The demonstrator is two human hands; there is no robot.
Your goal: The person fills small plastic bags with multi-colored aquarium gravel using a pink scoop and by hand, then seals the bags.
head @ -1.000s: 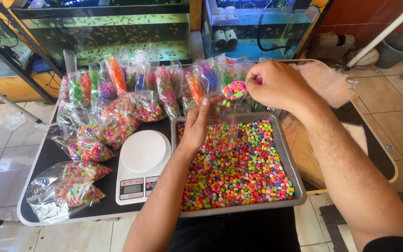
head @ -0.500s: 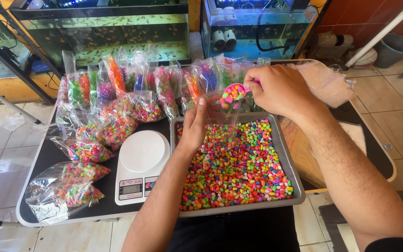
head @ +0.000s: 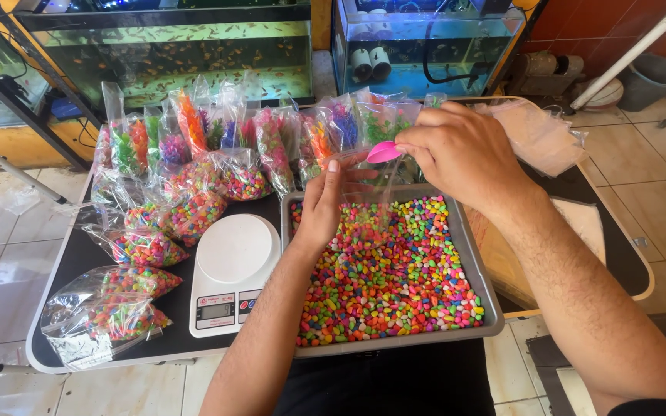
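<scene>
Since half a second ago the pink scoop looks tipped and emptied; its heap of coloured pebbles no longer shows on top. The right hand pinches the scoop's handle, fingers closed narrowly round it, just above the far edge of the grey tray. The left hand grips a clear plastic bag by its mouth, fingers curled on the film, holding it open under the scoop over the tray's far end. The tray is filled with bright mixed pebbles.

It looks like the filling step: pebbles go from scoop into bag. Next, I judge, the scoop must dip back into the tray for another load while the bag mouth is kept wide, or the bag goes to the white kitchen scale just left of the tray.

Left of and beyond the tray, many filled bags of pebbles lie and stand on the black surface. Behind the tray stand fish tanks; right of it lies a pile of empty bags. The floor is pale tile.
</scene>
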